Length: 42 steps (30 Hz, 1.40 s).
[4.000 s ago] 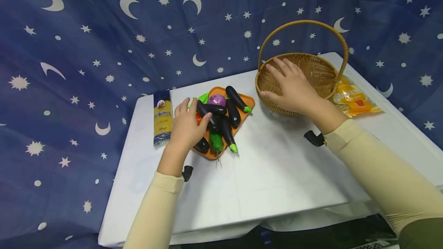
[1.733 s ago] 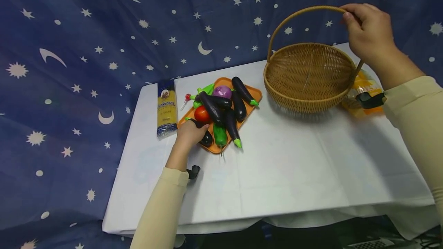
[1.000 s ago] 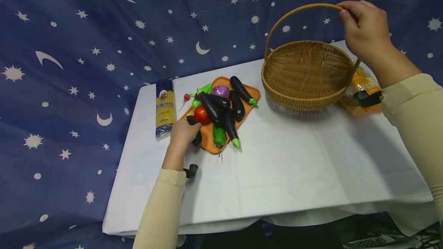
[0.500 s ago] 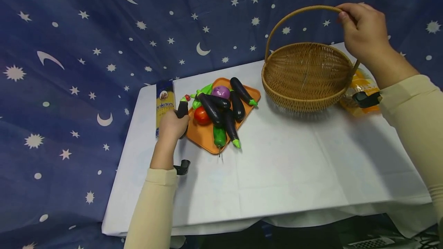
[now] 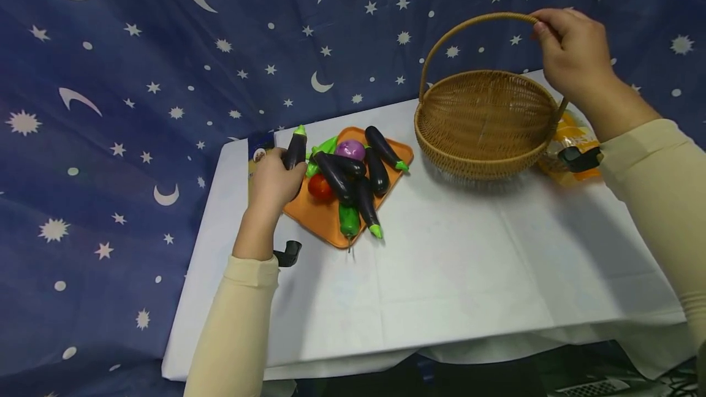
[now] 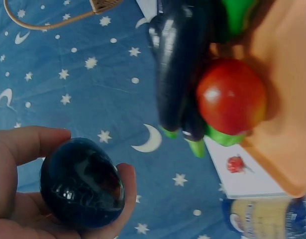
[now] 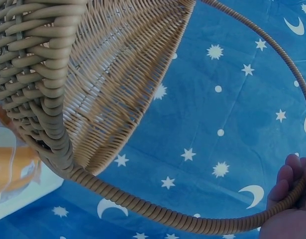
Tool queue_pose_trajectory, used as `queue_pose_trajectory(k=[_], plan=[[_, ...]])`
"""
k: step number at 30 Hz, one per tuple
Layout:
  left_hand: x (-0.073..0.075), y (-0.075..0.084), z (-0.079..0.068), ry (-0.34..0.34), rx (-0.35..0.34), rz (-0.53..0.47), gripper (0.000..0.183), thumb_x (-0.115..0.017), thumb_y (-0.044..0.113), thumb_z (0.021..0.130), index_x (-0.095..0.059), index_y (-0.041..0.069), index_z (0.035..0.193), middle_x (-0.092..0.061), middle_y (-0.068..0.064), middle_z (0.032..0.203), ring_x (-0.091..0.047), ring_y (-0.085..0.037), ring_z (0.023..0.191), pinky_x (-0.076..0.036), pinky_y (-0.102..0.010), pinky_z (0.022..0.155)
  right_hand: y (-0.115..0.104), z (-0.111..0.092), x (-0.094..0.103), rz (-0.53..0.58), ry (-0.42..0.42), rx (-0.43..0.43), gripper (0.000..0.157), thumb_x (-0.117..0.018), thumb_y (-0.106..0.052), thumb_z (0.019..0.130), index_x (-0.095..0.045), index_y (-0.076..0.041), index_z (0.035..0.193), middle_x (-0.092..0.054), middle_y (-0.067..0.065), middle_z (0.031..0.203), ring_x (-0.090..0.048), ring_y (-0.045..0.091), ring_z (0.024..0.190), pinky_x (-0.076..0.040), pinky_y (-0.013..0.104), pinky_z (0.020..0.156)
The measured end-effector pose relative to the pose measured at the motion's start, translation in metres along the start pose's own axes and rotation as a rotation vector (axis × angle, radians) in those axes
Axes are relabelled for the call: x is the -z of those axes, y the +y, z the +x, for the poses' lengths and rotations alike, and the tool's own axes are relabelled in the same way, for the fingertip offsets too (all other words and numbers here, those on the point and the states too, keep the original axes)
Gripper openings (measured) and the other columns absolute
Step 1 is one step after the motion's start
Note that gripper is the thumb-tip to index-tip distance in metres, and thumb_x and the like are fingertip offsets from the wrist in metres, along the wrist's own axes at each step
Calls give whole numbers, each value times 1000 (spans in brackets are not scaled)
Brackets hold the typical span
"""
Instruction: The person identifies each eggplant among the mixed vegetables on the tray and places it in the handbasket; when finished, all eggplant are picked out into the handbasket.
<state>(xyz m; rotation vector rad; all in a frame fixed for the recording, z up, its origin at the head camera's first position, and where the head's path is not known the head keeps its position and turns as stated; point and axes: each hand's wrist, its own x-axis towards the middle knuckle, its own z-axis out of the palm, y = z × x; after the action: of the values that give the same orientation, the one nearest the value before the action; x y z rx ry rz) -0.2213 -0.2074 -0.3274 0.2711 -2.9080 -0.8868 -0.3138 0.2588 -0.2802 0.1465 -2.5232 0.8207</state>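
Note:
My left hand (image 5: 273, 184) grips a dark eggplant (image 5: 296, 151) with a green tip, raised over the left side of the orange tray (image 5: 317, 220). In the left wrist view the rounded end of that eggplant (image 6: 82, 183) sits between thumb and fingers. On the tray lie several more eggplants (image 5: 377, 170), a tomato (image 5: 320, 187), a purple onion-like vegetable (image 5: 350, 149) and a green pepper (image 5: 349, 220). My right hand (image 5: 579, 54) holds the arched handle of the wicker basket (image 5: 485, 121), whose visible inside is bare. In the right wrist view, fingers (image 7: 287, 181) curl round the handle.
A blue and yellow packet (image 5: 259, 149) lies at the left, partly covered by my left hand. Behind the basket's right side is an orange and yellow bag (image 5: 573, 139). The white-clothed table (image 5: 441, 274) meets a starry blue curtain (image 5: 165, 78) at the back.
My left hand took hold of the eggplant at the tray's front left, lifted it and carried it away from me. My right hand moved from the basket's opening to its handle.

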Motion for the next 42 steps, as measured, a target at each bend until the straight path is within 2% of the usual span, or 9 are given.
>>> queue_pose_trajectory(k=[6, 12, 15, 19, 22, 27, 32, 38, 42], plan=[[7, 24, 4, -30, -26, -32, 57, -64, 30, 95, -50, -1, 141, -60, -20, 123, -55, -34, 103, -56, -49, 86, 0, 0, 1, 5, 3, 17, 45, -34, -32, 110, -57, -8, 141, -51, -8, 104, -36, -3, 84, -30, 28, 76], [6, 55, 7, -58, -109, -51, 56, -64, 27, 96, -49, 0, 142, -57, -19, 125, -57, -33, 104, -55, -48, 91, 1, 0, 1, 6, 0, -3, 46, -34, -33, 110, -58, -9, 141, -49, -10, 102, -40, 8, 85, -31, 31, 74], [1, 70, 8, -72, -148, -42, 55, -65, 27, 95, -50, 0, 140, -58, -18, 122, -58, -33, 102, -56, -46, 90, 2, -1, 0, 27, -1, -10, 45, -35, -34, 110, -58, -11, 142, -53, -5, 105, -42, 10, 85, -32, 30, 73], [-5, 88, 10, -88, -179, -28, 55, -66, 27, 94, -51, 1, 140, -58, -17, 121, -58, -31, 100, -56, -46, 89, 3, -2, 1, 66, -17, -26, 45, -37, -35, 109, -57, -15, 144, -61, 10, 120, -45, 4, 89, -35, 26, 75], [-9, 101, 11, -102, -204, -19, 55, -66, 27, 94, -51, 3, 141, -58, -16, 121, -58, -30, 100, -56, -45, 88, 2, -1, 3, 87, -29, -42, 46, -37, -37, 109, -57, -16, 144, -61, 14, 126, -49, 2, 94, -38, 25, 78], [-20, 121, 14, -117, -271, 9, 52, -64, 28, 95, -52, 3, 140, -59, -14, 120, -58, -27, 98, -55, -41, 84, 2, 0, 6, 96, -31, -47, 47, -37, -39, 108, -58, -15, 143, -63, 15, 128, -57, 17, 108, -43, 30, 86], [-33, 141, 18, -151, -318, 38, 50, -62, 30, 96, -54, 4, 138, -59, -12, 118, -58, -25, 97, -54, -37, 81, 2, 0, 8, 98, -43, -56, 50, -35, -41, 108, -57, -13, 143, -63, 15, 130, -57, 30, 119, -46, 41, 96], [-50, 161, 20, -189, -382, 82, 48, -61, 30, 97, -54, 4, 136, -59, -11, 116, -55, -23, 98, -50, -37, 82, 4, 0, 7, 91, -37, -50, 49, -35, -40, 109, -58, -12, 142, -62, 16, 126, -56, 31, 115, -44, 40, 93], [-60, 170, 23, -216, -407, 88, 46, -60, 29, 98, -54, 3, 135, -59, -11, 114, -57, -23, 93, -51, -35, 79, 4, 0, 6, 96, -38, -52, 48, -36, -38, 109, -59, -12, 141, -62, 15, 126, -57, 28, 114, -45, 39, 93]])
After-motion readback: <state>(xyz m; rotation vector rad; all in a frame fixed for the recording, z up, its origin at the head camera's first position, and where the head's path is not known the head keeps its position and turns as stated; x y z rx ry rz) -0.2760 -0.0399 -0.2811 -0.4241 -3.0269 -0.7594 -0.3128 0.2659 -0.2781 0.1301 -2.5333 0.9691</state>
